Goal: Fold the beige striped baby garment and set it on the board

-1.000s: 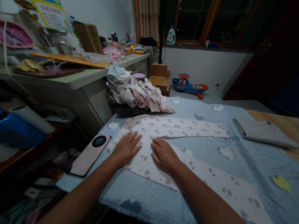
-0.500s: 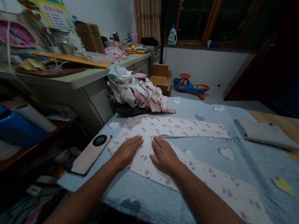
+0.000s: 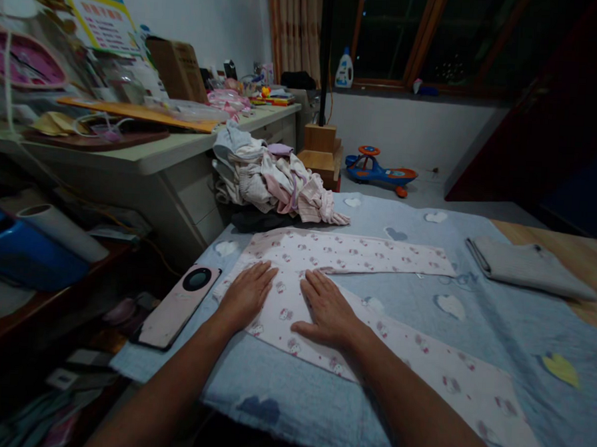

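A pair of pale pink pants [image 3: 286, 319] with a small cartoon print lies spread flat, its waist to the left and its two legs reaching right. My left hand [image 3: 249, 293] rests flat on the pants near the waistband, fingers stretched out. Palm down by the crotch, my right hand [image 3: 328, 312] presses on the cloth with its thumb apart from the fingers. Neither hand grips anything. Under the pants is a light blue cover [image 3: 414, 303] with heart patches.
Left of the pants lies a phone [image 3: 178, 307]. Behind them sits a heap of clothes [image 3: 275, 175], beside a cluttered desk [image 3: 156, 159]. A folded grey garment [image 3: 529, 267] is at the right. Farther back, a blue ride-on toy [image 3: 381, 172] stands on the floor.
My left hand has slid a little left, toward the waistband. The thumb of my right hand has spread farther from its fingers. The pants lie as before.
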Motion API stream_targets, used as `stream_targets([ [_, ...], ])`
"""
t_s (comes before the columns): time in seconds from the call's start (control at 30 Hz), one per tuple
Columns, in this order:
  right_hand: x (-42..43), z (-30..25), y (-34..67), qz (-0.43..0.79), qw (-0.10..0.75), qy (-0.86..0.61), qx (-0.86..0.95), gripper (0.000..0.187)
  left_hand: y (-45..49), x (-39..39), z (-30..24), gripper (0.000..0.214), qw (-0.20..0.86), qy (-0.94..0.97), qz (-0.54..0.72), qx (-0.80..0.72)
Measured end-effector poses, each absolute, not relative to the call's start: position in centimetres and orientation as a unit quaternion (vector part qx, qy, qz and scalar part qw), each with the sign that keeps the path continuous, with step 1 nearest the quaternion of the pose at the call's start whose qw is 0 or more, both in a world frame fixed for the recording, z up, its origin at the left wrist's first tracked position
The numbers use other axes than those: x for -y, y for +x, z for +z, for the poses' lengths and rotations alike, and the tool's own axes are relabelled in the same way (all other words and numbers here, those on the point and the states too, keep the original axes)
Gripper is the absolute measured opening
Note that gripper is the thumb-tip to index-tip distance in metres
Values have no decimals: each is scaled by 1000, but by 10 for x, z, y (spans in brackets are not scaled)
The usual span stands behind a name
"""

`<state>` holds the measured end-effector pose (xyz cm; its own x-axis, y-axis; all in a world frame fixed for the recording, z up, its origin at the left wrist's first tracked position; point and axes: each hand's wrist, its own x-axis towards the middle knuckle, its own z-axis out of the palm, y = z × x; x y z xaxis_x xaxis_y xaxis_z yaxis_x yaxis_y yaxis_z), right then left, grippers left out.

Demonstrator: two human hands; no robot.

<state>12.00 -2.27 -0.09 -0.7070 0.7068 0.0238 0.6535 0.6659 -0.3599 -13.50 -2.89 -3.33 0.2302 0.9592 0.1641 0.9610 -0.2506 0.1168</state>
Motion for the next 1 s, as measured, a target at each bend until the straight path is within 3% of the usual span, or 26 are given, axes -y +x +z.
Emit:
stream_targets([
  [0.33, 21, -1, 123, 177, 88, -376, 905, 85, -139, 28, -25, 49, 50, -729, -89, 676],
  [0.53, 20, -3, 123, 184, 99, -378, 902, 81, -134, 32, -11, 33, 108, -711, -103, 687],
  [0.77, 20, 0, 123, 181, 105, -376, 903, 80, -130, 36, -7, 23, 30, -771, -140, 620],
  [1.0, 20, -2, 123, 181, 101, -378, 902, 82, -123, 39, -7, 20, 72, -735, -130, 662],
])
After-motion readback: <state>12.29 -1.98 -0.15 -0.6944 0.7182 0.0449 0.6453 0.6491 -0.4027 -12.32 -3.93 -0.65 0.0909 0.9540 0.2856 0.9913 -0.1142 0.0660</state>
